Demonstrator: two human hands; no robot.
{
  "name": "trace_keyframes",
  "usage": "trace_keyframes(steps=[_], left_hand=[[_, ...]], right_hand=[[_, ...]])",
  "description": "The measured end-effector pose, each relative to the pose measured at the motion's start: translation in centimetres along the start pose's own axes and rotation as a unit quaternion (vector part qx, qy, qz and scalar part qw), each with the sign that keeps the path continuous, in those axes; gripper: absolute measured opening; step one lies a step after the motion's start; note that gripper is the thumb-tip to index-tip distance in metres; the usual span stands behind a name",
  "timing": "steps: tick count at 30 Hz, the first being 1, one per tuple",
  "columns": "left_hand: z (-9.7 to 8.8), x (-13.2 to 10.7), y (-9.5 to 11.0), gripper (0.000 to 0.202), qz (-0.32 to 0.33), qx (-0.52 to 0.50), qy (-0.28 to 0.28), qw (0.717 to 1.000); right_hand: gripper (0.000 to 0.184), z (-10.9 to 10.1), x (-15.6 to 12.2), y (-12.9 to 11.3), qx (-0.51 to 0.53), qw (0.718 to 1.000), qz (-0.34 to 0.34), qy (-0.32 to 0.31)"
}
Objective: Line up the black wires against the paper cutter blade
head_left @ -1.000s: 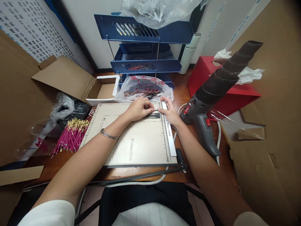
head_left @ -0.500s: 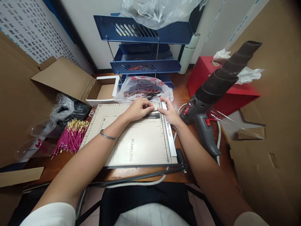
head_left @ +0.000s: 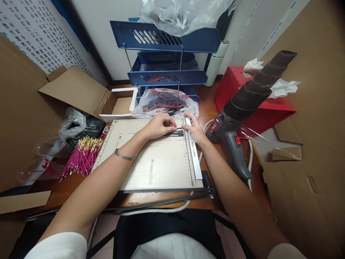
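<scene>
Left hand: the left hand (head_left: 159, 126) is laid knuckles-up on the far part of the paper cutter (head_left: 151, 158), fingers curled down onto a small bundle of thin black tubes (head_left: 175, 133); the tubes are pinned flat under the fingertips rather than lifted.
Right hand: the right hand (head_left: 194, 130) is set just to the right of the bundle, fingers stretched flat, the tips pressed at the tubes' right ends and along the white ruler strip (head_left: 194, 153); nothing is enclosed in it.
Black tubes: they are laid side by side on the cutter board, between the two hands, touched by both, their right ends at the ruler strip.
Beyond the grip: a plastic bag (head_left: 164, 102) with more black pieces is seen just past the fingers, and a blue tray rack (head_left: 167, 54) behind it.
Right of the grip: a heat gun (head_left: 242, 108) is seen close beside the right wrist.
Left of the grip: a heap of magenta wires (head_left: 82, 156) is seen well apart, off the board's left edge.
</scene>
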State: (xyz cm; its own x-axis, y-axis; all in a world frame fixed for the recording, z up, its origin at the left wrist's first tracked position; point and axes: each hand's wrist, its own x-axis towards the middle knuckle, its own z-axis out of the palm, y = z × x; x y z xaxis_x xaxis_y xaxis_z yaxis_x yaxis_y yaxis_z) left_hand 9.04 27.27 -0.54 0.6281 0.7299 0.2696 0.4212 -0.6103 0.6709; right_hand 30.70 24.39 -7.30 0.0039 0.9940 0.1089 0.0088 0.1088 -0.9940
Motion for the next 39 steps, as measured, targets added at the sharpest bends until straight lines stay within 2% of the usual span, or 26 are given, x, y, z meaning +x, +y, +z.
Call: trace_keyframes(steps=[4, 12, 20, 39], left_hand=[[-0.1, 0.04, -0.16, 0.011, 0.015, 0.035, 0.001, 0.999], [-0.19, 0.07, 0.02, 0.011, 0.014, 0.058, 0.012, 0.998], [-0.19, 0.12, 0.27, 0.012, 0.005, 0.066, 0.02, 0.998], [0.04, 0.37, 0.19, 0.011, 0.02, 0.076, 0.004, 0.997]], right_hand=[[0.077, 0.03, -0.12, 0.03, 0.002, 1.0, 0.003, -0.006], [0.061, 0.1, 0.09, -0.07, 0.003, 1.0, 0.004, 0.008], [0.066, 0.25, 0.22, 0.19, 0.005, 1.0, 0.0, 0.015], [0.059, 0.73, 0.25, -0.17, -0.017, 0.999, -0.019, 0.025]])
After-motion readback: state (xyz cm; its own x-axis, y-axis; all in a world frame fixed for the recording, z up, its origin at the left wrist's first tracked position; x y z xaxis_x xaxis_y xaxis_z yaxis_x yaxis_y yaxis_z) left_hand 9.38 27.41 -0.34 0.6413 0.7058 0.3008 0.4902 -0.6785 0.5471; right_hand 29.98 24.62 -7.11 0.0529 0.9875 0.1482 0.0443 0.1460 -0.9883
